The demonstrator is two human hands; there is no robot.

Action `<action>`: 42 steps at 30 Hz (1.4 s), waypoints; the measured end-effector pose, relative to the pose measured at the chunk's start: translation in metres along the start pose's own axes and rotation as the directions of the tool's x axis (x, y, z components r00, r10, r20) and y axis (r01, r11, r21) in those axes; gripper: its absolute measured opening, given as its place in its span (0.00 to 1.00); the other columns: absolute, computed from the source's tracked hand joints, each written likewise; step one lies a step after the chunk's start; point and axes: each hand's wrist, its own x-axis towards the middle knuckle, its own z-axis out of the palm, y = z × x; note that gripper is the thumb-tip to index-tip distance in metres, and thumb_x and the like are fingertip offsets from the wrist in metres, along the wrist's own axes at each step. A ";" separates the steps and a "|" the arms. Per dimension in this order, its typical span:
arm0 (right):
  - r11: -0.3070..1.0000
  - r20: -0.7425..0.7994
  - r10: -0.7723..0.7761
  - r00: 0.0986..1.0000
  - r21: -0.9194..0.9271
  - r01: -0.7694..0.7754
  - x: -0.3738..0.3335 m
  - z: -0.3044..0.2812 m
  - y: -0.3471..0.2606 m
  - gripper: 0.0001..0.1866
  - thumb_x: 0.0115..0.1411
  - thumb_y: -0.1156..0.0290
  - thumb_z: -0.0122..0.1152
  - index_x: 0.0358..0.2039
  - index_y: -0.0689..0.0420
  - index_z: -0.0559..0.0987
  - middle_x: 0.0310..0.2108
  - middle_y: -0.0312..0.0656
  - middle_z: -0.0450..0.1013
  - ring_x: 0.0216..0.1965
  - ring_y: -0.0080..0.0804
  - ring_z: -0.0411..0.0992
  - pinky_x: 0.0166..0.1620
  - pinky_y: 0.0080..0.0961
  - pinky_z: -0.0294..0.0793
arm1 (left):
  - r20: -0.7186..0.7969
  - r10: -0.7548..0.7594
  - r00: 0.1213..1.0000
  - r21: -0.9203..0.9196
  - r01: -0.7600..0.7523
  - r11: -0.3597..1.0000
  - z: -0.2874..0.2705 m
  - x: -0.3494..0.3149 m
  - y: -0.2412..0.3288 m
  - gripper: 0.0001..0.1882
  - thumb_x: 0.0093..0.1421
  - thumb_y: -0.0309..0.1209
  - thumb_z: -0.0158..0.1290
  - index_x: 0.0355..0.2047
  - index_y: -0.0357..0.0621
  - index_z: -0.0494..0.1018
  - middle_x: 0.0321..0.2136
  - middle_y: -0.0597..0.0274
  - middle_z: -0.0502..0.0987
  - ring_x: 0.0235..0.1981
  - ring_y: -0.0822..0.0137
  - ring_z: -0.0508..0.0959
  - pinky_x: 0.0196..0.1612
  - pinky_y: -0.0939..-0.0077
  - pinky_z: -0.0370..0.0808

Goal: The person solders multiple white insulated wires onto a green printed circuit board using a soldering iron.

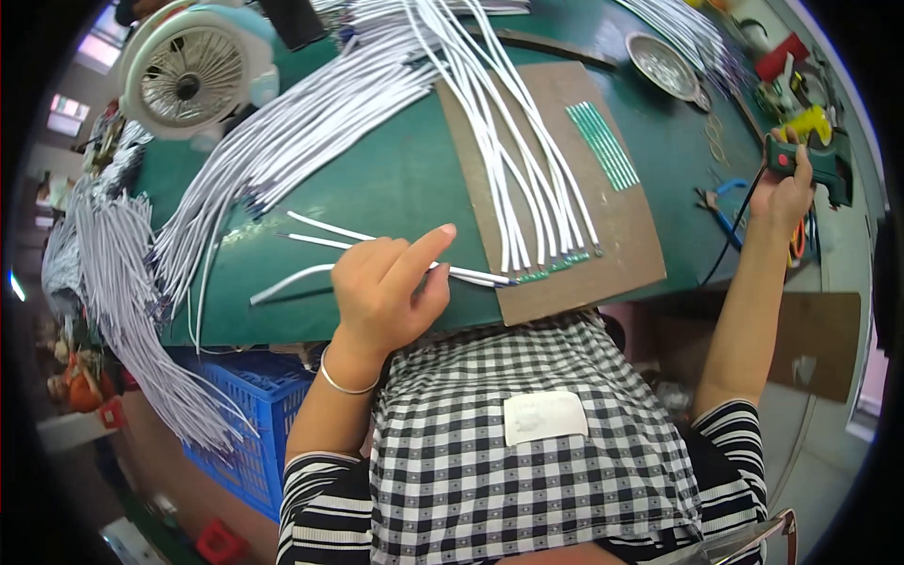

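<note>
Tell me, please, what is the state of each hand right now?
Left hand: thumb and index finger apart, at white cables; whether the curled fingers hold one cannot be told.
Right hand: closed, holding a green tool.

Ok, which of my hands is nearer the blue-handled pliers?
Right. Your right hand, holding a green tool, is just right of the pliers; your left hand is farther left, over white cables.

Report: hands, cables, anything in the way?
Left hand over white cables. Right hand holding green tool. More cables on brown board. Pliers beside right forearm.
</note>
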 end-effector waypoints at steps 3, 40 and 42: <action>0.998 -0.108 -0.016 0.994 -0.066 0.009 -0.039 0.001 -0.025 0.12 0.60 0.72 0.54 0.40 0.68 0.73 0.36 0.50 0.74 0.38 0.44 0.74 0.48 0.35 0.74 | -0.046 0.197 0.979 0.092 -0.192 0.977 -0.008 0.015 0.023 0.21 0.41 0.24 0.57 0.40 0.47 0.79 0.12 0.68 0.62 0.12 0.69 0.63 0.16 0.72 0.59; 0.984 0.285 0.128 0.950 -0.155 -0.087 -0.235 0.004 -0.035 0.08 0.57 0.76 0.47 0.38 0.63 0.66 0.29 0.44 0.66 0.29 0.32 0.67 0.34 0.29 0.71 | 0.371 0.199 0.907 0.010 -0.218 0.976 0.060 0.012 0.036 0.19 0.47 0.34 0.55 0.42 0.52 0.78 0.12 0.67 0.70 0.14 0.64 0.73 0.17 0.68 0.68; 0.982 0.271 0.172 0.947 -0.129 -0.142 -0.239 -0.006 -0.031 0.04 0.57 0.80 0.43 0.34 0.64 0.66 0.30 0.43 0.65 0.30 0.32 0.67 0.35 0.30 0.71 | 0.385 0.187 0.904 -0.048 -0.182 0.982 0.062 0.008 0.034 0.17 0.49 0.36 0.54 0.41 0.49 0.78 0.13 0.64 0.73 0.16 0.61 0.75 0.18 0.65 0.70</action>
